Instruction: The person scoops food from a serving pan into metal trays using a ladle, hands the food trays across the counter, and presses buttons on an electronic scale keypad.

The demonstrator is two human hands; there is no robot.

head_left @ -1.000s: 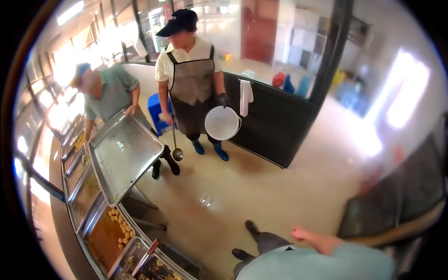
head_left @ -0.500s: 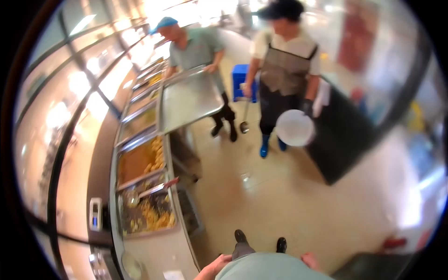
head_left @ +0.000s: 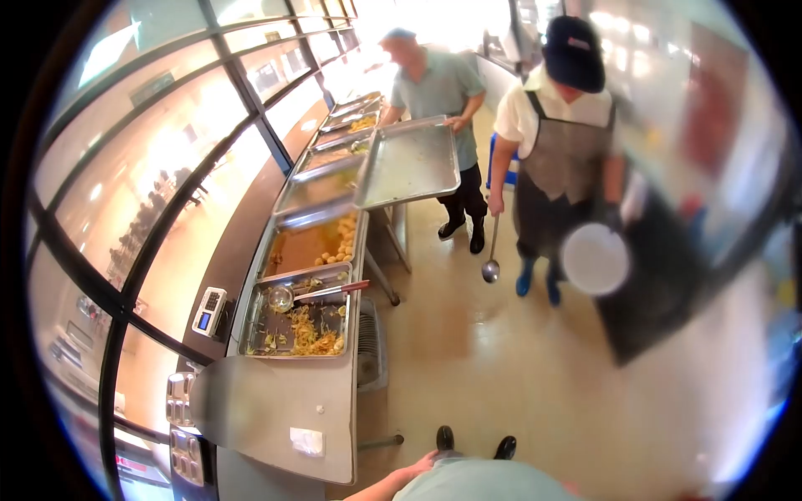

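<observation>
Low in the view, my left hand [head_left: 419,466] is against my side at the hip, by the dark trousers; its fingers are too small and merged to make out. Only a reddish sliver of my right hand [head_left: 571,487] shows at the bottom edge, its fingers hidden. The counter [head_left: 330,392] to the left bears a metal tray of noodle-like food [head_left: 316,334]. Across that tray lies a ladle with a red handle [head_left: 332,290]. Behind it sits a tray of brown liquid [head_left: 302,244] with round pieces at its right side.
Ahead, a person in green [head_left: 439,83] holds a large metal tray [head_left: 409,164]. Beside them, a person in an apron [head_left: 568,150] holds a ladle [head_left: 491,269] and a white bucket [head_left: 595,259]. A scale [head_left: 209,311] and compartment trays [head_left: 185,455] are at the left.
The view has swung left, bringing more of the counter in. My left hand has come into view at my hip, while my right has dropped almost out of frame. The large tray now sits flatter.
</observation>
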